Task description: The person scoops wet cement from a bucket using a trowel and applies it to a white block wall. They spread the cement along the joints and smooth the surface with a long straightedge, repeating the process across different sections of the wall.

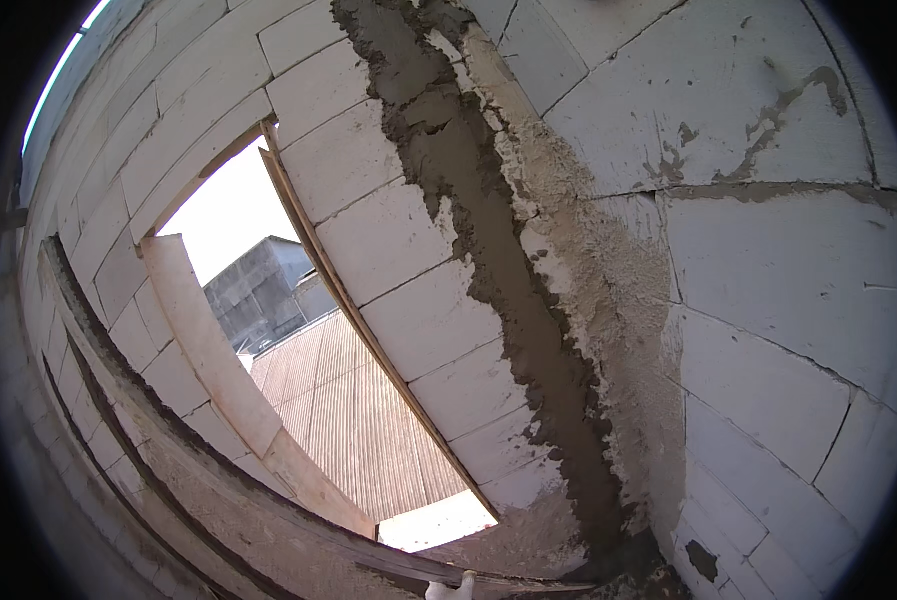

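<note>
At the very bottom of the picture a small part of a white-gloved hand (451, 589) shows, apparently my left hand. Its fingers are closed at the edge of a long wooden board (259, 487), which looks curved and runs up toward the far left. The wrist and most of that hand are cut off by the frame. My right hand is out of the picture. A broad strip of wet grey mortar (489, 240) runs down the white block wall (389, 250) beside the corner, with ragged edges.
A window opening (339, 390) with wooden boards (339, 280) along its sides breaks the block wall. Outside are a corrugated roof (369, 420) and a grey block building (259, 295). On the right the adjoining block wall (779, 270) carries rough dried mortar (609, 270) near the corner.
</note>
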{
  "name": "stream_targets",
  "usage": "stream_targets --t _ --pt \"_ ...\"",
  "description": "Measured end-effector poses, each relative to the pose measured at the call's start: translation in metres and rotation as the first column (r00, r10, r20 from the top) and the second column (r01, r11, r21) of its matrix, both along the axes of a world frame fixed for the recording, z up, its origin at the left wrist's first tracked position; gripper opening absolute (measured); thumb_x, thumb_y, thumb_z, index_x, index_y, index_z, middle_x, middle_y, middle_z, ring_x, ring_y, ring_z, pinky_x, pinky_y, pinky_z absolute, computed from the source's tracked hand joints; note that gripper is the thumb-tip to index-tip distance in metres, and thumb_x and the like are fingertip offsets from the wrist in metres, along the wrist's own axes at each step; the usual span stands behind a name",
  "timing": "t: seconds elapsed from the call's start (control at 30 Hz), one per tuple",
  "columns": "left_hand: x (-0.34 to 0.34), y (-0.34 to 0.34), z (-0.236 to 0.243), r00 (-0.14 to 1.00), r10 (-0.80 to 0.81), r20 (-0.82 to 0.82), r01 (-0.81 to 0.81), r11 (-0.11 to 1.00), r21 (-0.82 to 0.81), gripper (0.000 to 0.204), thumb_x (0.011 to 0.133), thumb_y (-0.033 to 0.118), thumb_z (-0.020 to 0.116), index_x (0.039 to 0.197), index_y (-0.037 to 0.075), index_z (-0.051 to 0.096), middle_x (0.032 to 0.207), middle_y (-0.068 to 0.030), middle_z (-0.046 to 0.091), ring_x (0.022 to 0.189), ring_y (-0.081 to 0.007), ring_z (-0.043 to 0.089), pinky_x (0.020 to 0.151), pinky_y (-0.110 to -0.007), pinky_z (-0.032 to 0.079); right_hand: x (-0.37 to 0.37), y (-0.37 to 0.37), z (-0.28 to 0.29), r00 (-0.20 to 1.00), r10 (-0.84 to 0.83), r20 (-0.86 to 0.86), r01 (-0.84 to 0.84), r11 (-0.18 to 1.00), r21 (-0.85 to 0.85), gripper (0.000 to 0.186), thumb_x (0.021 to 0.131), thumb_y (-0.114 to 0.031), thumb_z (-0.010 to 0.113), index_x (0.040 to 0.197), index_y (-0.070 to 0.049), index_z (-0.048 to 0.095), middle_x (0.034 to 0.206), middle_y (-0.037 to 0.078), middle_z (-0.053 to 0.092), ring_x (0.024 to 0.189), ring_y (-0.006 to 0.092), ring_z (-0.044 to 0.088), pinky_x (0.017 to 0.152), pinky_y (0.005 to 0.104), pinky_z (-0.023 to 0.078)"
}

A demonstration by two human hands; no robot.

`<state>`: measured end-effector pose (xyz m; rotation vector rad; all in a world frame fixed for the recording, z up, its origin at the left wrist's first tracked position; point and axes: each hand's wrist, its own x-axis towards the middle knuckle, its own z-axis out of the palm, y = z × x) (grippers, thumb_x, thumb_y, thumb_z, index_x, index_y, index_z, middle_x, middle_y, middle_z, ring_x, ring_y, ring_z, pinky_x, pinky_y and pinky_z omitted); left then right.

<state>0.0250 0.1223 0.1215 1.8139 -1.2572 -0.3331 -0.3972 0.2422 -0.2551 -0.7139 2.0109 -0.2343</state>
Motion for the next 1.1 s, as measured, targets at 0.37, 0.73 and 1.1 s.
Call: stream_targets --t 0.37,0.73,1.1 --pt "0.126 0.129 0.015 0.951 0.131 -0.280 -0.145 0.989 -0.030 0.039 0.091 -0.003 0.073 0.129 -0.001 0.061 0.115 -0.0073 0.070 0.106 -0.0149 0.065 0.097 -0.031 0.052 -0.002 0.069 -0.030 0.959 0.155 -0.238 -0.192 0.971 -0.139 0.047 0.098 -0.042 0.056 0.113 -0.001 0.074 0.081 0.020 0.073 0.066 0.0312 0.070 0.059 0.0454 0.051" --pt "0.257 0.311 0.018 0.779 0.520 -0.349 -0.541 0.840 0.045 0.043 0.094 0.004 0.074 0.134 0.002 0.056 0.125 -0.0135 0.066 0.115 -0.0235 0.064 0.105 -0.041 0.052 0.247 -0.009 0.077 0.766 0.601 -0.229 -0.632 0.770 -0.089 0.050 0.100 -0.047 0.054 0.126 -0.008 0.069 0.111 0.027 0.073 0.109 0.0463 0.068 0.093 0.0501 0.052" --pt "0.299 0.349 -0.040 0.527 0.850 -0.013 -0.849 0.527 0.033 0.054 0.107 0.041 0.052 0.142 0.000 0.048 0.126 -0.0168 0.061 0.121 -0.0295 0.060 0.110 -0.047 0.049 0.503 -0.035 -0.182 0.537 0.794 0.285 -0.843 0.522 0.134 0.070 0.100 -0.053 0.051 0.149 -0.003 0.052 0.146 0.027 0.058 0.133 0.0409 0.057 0.110 0.0423 0.044"
